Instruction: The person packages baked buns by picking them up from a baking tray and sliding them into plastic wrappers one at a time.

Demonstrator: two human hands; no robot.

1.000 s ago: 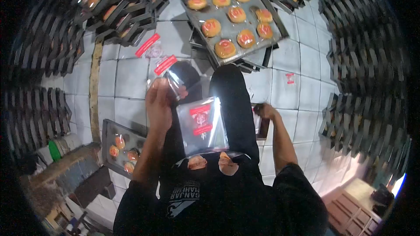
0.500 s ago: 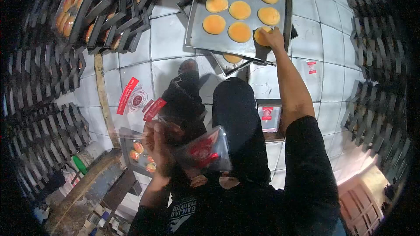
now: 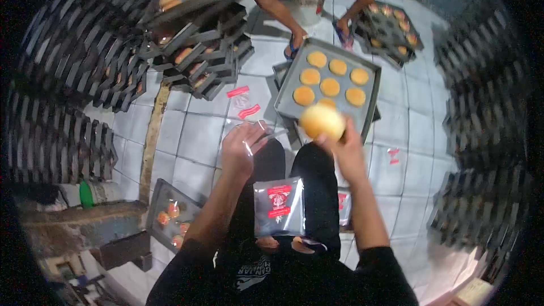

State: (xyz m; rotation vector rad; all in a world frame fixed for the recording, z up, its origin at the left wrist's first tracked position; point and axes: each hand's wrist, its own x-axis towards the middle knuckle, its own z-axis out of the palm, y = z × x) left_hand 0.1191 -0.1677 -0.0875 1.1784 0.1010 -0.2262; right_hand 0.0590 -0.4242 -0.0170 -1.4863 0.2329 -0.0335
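Observation:
A round golden bun point(image 3: 322, 122) is held in my right hand point(image 3: 347, 150), lifted over the near edge of a metal tray point(image 3: 371, 107) of similar buns. My left hand point(image 3: 245, 146) is closed on a clear plastic bag point(image 3: 262, 130), left of the bun and apart from it. Beyond that hand, a clear wrapper with red print point(image 3: 242, 101) shows over the tiles. A stack of clear bags with a red label point(image 3: 279, 205) rests on my lap between the thighs.
Another person point(image 3: 289, 0) sits beyond the tray beside a white bucket point(image 3: 307, 8). Tall stacks of dark trays point(image 3: 56, 141) line both sides. A tray with wrapped buns point(image 3: 156, 224) lies at lower left; another point(image 3: 391, 28) stands at upper right.
My right hand has lifted a bun off the tray and brought it back toward my left hand. My left hand still holds the bag. The view has shifted, showing the other person.

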